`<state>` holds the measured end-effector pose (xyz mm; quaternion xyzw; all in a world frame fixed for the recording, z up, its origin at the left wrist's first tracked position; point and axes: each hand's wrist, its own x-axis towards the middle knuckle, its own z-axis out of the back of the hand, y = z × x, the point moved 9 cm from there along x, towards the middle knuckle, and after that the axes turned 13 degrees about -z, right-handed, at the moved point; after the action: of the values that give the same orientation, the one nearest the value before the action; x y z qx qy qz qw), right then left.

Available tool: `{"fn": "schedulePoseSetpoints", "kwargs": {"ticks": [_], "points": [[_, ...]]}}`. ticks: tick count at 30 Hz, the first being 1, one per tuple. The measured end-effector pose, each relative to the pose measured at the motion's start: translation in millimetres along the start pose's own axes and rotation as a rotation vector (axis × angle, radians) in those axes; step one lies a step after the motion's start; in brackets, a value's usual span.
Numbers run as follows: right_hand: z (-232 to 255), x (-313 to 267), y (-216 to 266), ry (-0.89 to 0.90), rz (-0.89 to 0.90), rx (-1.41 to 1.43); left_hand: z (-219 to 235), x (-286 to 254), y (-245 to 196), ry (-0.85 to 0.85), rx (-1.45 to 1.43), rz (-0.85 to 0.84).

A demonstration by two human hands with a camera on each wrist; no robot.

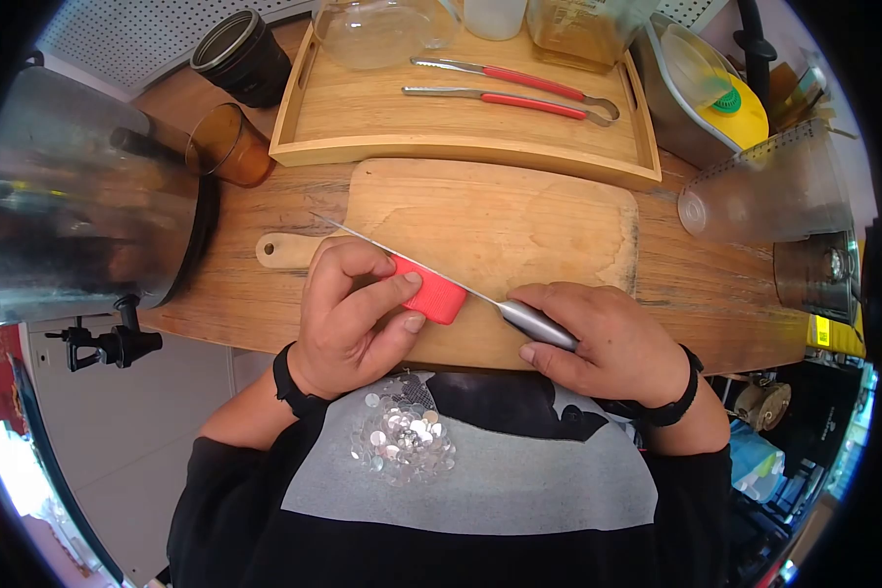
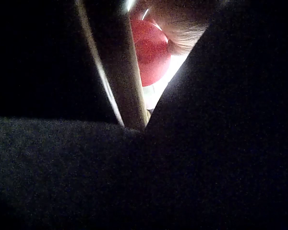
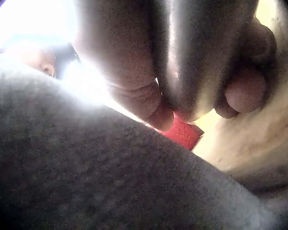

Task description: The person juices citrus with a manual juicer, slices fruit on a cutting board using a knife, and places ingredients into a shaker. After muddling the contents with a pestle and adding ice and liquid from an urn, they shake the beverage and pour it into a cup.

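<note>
A red, finely textured piece with rounded corners (image 1: 437,295) lies over the near part of the wooden cutting board (image 1: 500,211); its exact kind I cannot tell. My left hand (image 1: 353,314) pinches it with thumb and curled fingers. The right hand (image 1: 608,338) grips the grey metal handle of a knife (image 1: 539,324). Its thin blade runs up and left along the far side of the red piece, edge-on to the head view. Dark cloth covers much of the left wrist view, where one round end of the red piece shows.
Behind the board stands a wooden tray (image 1: 465,155) with red-handled tongs (image 1: 529,78) and clear vessels. To the left are a large metal pot (image 1: 78,196), an amber glass (image 1: 230,147) and a black lens-shaped cup (image 1: 245,59). A clear plastic container (image 1: 769,186) stands at the right.
</note>
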<state>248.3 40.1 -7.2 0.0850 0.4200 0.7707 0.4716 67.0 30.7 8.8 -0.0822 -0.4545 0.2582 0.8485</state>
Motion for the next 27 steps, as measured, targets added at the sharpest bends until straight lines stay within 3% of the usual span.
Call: {"fn": "schedulePoseSetpoints", "kwargs": {"ticks": [27], "points": [[1.4, 1.0, -1.2, 0.002, -0.001, 0.001, -0.3, -0.1, -0.2, -0.004, -0.004, -0.010]]}}
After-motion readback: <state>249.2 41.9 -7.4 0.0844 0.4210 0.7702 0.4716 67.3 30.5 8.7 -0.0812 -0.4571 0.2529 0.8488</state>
